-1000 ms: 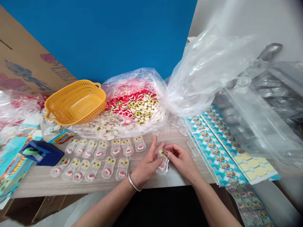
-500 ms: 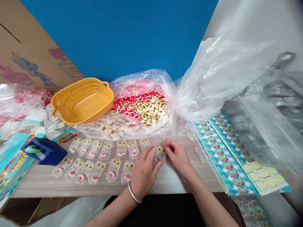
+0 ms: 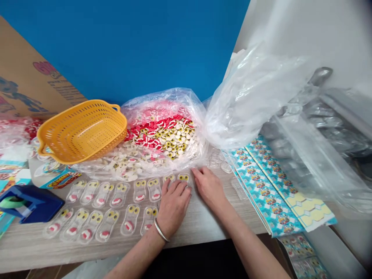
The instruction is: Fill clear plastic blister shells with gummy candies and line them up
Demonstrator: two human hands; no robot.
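Note:
My left hand [image 3: 175,201], with a bangle at the wrist, lies over the right end of a row of clear plastic blister trays. Its fingers are stretched out, at the lower part of a tray with two yellow gummy eyes [image 3: 183,177], and they partly cover the neighbouring tray [image 3: 169,178]. Just right of that tray, my right hand [image 3: 209,188] rests on the table with its fingers extended and nothing visible in them. Two rows of clear trays [image 3: 119,195] hold yellow-and-white eyes and red-and-white mouth-shaped gummies. Behind them lies an open plastic bag of loose gummies [image 3: 174,135].
An orange basket [image 3: 84,131] stands back left, above a blue tape dispenser [image 3: 35,203]. Printed blue card sheets [image 3: 270,186] lie at the right under clear plastic bags [image 3: 250,104]. Empty clear trays [image 3: 216,159] sit behind my right hand. The table's front edge is close.
The tray that both hands were handling now sits at the right end of the back row. My left hand lies flatter, and my right fingers have come off the tray. The view has shifted right.

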